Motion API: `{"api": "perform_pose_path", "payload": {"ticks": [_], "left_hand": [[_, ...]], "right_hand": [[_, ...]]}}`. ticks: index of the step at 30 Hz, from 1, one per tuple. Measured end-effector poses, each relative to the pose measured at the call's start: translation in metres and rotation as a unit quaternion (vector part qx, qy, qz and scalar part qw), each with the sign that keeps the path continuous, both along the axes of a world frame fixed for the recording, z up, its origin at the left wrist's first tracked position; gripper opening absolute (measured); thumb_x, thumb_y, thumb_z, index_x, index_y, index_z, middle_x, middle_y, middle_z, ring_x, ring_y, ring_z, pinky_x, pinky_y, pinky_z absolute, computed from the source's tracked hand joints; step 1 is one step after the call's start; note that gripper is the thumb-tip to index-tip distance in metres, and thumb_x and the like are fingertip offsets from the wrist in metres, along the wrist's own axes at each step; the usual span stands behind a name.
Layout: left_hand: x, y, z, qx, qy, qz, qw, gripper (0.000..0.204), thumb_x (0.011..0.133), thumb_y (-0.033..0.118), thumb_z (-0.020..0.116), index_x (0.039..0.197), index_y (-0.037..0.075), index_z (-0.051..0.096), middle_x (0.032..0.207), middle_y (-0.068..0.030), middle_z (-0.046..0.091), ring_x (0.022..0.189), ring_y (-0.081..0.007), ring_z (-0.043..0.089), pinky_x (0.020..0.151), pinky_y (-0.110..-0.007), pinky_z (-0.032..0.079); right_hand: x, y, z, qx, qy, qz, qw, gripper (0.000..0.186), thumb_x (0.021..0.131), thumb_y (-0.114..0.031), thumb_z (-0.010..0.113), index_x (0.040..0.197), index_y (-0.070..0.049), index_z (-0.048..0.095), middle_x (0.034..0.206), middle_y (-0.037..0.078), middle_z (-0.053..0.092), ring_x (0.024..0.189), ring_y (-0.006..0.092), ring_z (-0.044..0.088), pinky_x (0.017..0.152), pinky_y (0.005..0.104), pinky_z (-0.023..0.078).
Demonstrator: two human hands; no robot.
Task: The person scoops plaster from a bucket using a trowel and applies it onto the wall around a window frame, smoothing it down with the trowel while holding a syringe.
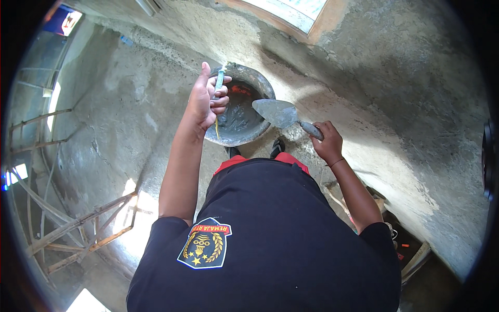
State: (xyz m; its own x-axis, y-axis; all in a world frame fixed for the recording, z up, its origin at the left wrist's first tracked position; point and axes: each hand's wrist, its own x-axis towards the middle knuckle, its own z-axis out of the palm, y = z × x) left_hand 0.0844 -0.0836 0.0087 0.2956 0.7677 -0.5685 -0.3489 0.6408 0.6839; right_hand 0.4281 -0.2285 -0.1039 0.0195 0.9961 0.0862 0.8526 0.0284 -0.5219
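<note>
My right hand (328, 141) is wrapped round the grey handle of a trowel (276, 112). Its pointed blade, smeared with mortar, reaches left over the rim of a round tub (266, 83). Grey wet mortar (240, 115) lies inside that tub, partly hidden by my left hand (208, 98). Raised over the tub's left side, my left hand has its thumb up and its fingers curled on a slim pale-blue thing (219, 81) with yellowish ends. What kind of thing this is I cannot make out.
A rough cement wall (384, 78) runs along the right, with a framed opening (291, 13) at the top. At left stands a wooden frame of poles (78, 226). My feet in dark sandals (278, 147) are just before the tub. Assorted items (403, 244) lie low at right.
</note>
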Motion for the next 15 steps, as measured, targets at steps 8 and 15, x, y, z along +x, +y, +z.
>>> {"api": "perform_pose_path", "payload": {"ticks": [8,15], "left_hand": [[0.004,-0.002,-0.001,-0.010,-0.021,-0.006,1.000,0.078,0.091,0.075,0.035,0.114,0.002,0.050,0.065,0.0053,0.035,0.045,-0.0030,0.022,0.039,-0.020,0.015],[0.009,-0.002,-0.005,-0.016,-0.016,0.004,1.000,0.077,0.091,0.075,0.034,0.112,0.002,0.050,0.065,0.0056,0.034,0.045,-0.0029,0.022,0.039,-0.020,0.015]], "right_hand": [[0.000,-0.001,0.011,0.024,-0.009,-0.003,1.000,0.034,0.069,-0.015,0.074,0.102,-0.014,0.066,0.092,0.006,0.059,0.085,0.0274,0.063,0.071,0.0371,0.052],[0.007,0.001,0.009,0.008,-0.031,-0.003,0.999,0.033,0.070,-0.015,0.074,0.102,-0.014,0.066,0.092,0.005,0.058,0.086,0.0268,0.063,0.072,0.0368,0.052]]}}
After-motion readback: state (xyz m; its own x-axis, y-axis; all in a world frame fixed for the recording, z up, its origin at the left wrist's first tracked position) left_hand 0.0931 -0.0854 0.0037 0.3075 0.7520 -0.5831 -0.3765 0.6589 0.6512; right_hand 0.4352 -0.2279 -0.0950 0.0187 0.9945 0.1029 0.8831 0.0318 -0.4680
